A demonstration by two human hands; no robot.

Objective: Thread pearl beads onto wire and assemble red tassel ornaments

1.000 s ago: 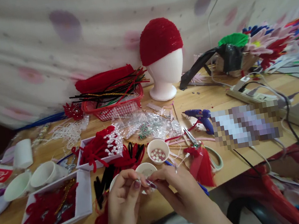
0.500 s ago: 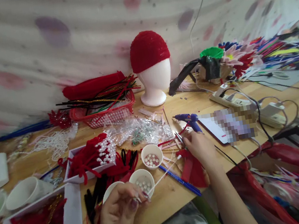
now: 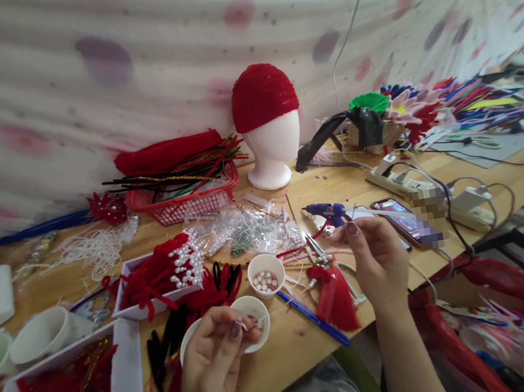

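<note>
My left hand (image 3: 215, 363) is closed in a pinch on a thin white string (image 3: 265, 320), in front of a white cup of pearl beads (image 3: 263, 331). Above the table, my right hand (image 3: 377, 257) has its thumb and fingertips pressed together. What they hold, if anything, is too small to make out. Just left of it lie scissors (image 3: 318, 247) and a red tassel (image 3: 335, 298). A blue glue gun (image 3: 328, 211) rests behind the right hand. Between my hands are a blue pen (image 3: 314, 318) and a cup of red and white beads (image 3: 267, 276).
At the back stands a white foam head (image 3: 276, 143) in a red cap (image 3: 263, 96). A red basket (image 3: 183, 206) of pipe cleaners is beside it. White boxes (image 3: 131, 374) of red pieces stand left. Right are a phone (image 3: 400, 215), a power strip (image 3: 385, 174) and a red bag (image 3: 492, 290).
My right hand has lifted away from the scissors and tassel, up and to the right. The long white string that stretched right from my left hand now shows only a short length.
</note>
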